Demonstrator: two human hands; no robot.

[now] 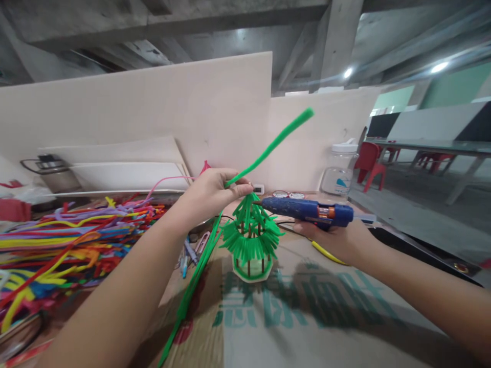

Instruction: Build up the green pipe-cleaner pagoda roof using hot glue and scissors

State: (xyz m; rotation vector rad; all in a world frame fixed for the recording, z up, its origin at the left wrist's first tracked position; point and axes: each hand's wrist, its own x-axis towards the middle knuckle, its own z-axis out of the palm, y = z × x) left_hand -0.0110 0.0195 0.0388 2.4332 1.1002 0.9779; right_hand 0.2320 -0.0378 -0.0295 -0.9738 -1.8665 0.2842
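Observation:
My left hand is closed at the peak of a small pavilion model, pinching a green pipe cleaner whose free end slants up to the right. Two fringed green tiers cover the model, with brown posts and a pale octagonal base below. My right hand grips a blue glue gun. Its nozzle points left and reaches the upper roof near my left fingertips; whether it touches is unclear. Long green pipe cleaners lie on the cardboard left of the model.
A heap of coloured pipe cleaners covers the left side. Pens and scissors lie left of the model. Behind stand a clear plastic jar and a white panel. Printed cardboard covers the table.

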